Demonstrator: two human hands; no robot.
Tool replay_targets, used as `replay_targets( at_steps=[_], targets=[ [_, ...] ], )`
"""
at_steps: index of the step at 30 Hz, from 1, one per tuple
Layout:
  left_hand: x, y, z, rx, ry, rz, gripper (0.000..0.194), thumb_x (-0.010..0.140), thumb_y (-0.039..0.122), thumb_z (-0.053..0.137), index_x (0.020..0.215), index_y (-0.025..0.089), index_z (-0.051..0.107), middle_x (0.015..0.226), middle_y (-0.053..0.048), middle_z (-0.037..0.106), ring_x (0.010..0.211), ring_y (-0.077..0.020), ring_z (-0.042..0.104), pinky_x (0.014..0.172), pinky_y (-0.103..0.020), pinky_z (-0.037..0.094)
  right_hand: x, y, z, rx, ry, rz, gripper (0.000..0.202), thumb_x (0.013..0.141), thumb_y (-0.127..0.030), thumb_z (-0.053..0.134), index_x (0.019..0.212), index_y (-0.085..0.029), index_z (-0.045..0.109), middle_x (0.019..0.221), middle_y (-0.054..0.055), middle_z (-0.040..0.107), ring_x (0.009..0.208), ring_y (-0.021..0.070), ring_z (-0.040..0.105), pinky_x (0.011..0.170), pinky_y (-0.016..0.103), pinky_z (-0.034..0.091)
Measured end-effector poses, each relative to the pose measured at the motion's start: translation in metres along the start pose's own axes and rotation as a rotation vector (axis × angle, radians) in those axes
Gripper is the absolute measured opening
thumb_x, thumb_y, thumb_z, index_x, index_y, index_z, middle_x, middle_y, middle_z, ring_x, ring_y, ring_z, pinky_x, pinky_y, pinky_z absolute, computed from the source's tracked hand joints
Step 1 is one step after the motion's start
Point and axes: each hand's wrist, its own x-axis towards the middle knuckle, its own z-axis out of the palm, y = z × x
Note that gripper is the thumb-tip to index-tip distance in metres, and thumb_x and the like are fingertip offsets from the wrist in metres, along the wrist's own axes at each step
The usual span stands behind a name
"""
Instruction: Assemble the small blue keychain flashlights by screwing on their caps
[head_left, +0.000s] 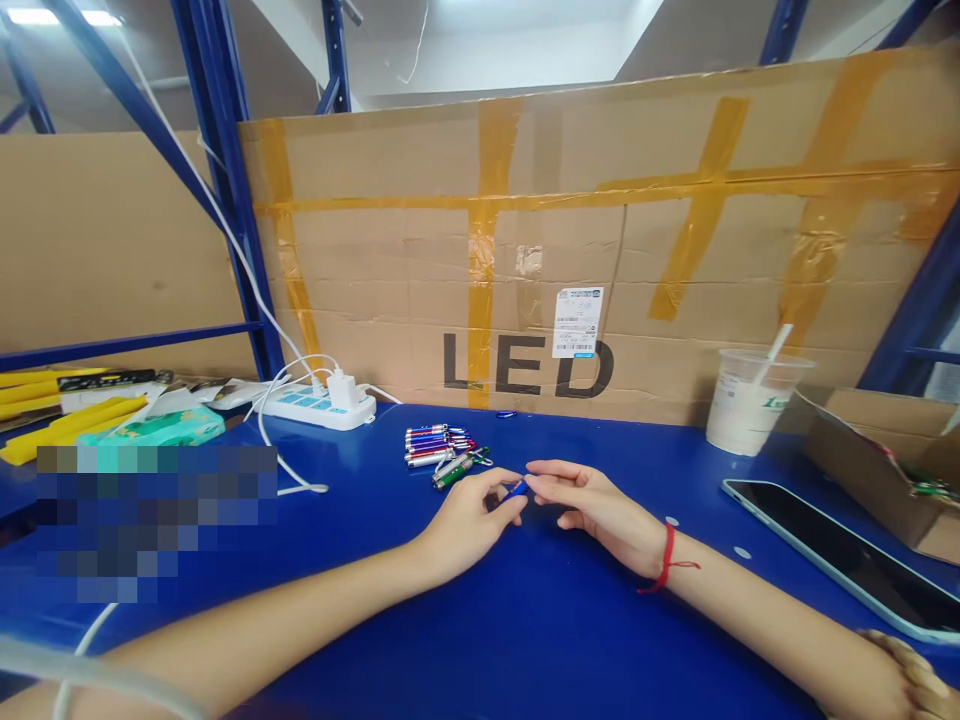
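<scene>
My left hand (466, 525) is closed around a small blue keychain flashlight (517, 489), which shows between thumb and fingers. Close by on the right, my right hand (589, 500) has its thumb and index finger pinched at the end of that flashlight; whatever is between these fingertips is too small to make out. Just beyond my left hand lies a pile of small metal keychain flashlights (439, 440) in blue, red, silver and green, some with clips. A small blue clip-like piece (506, 414) rests farther back, by the cardboard.
A white power strip (319, 406) with cables stands behind on the left, near yellow items (82, 425) and a teal packet (161, 428). To the right are a drink cup (750, 405), a phone (840, 550) and a cardboard box (862, 470). Large cardboard (390, 290) walls the back.
</scene>
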Motion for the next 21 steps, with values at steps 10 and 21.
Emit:
replay_targets(
  at_steps=[10,21],
  targets=[
    [-0.005,-0.002,0.004,-0.095,0.037,0.005,0.023,0.08,0.02,0.049,0.1,0.015,0.06,0.065,0.001,0.061,0.058,-0.0109,0.05,0.056,-0.021,0.036,-0.006,-0.002,0.004,-0.084,-0.016,0.017,0.038,0.067,-0.045,0.069,0.091,-0.016,0.066,0.078,0.005,0.059,0.068,0.0117,0.055,0.045,0.015,0.041],
    [-0.015,0.014,0.006,-0.172,-0.017,-0.125,0.018,0.079,0.02,0.05,0.096,0.019,0.058,0.07,0.002,0.061,0.065,-0.0125,0.052,0.061,-0.023,0.036,-0.014,-0.006,0.016,-0.133,-0.014,0.002,0.038,0.068,-0.054,0.063,0.068,-0.016,0.059,0.053,-0.001,0.046,0.046,0.0078,0.039,0.04,0.019,0.032]
  ],
)
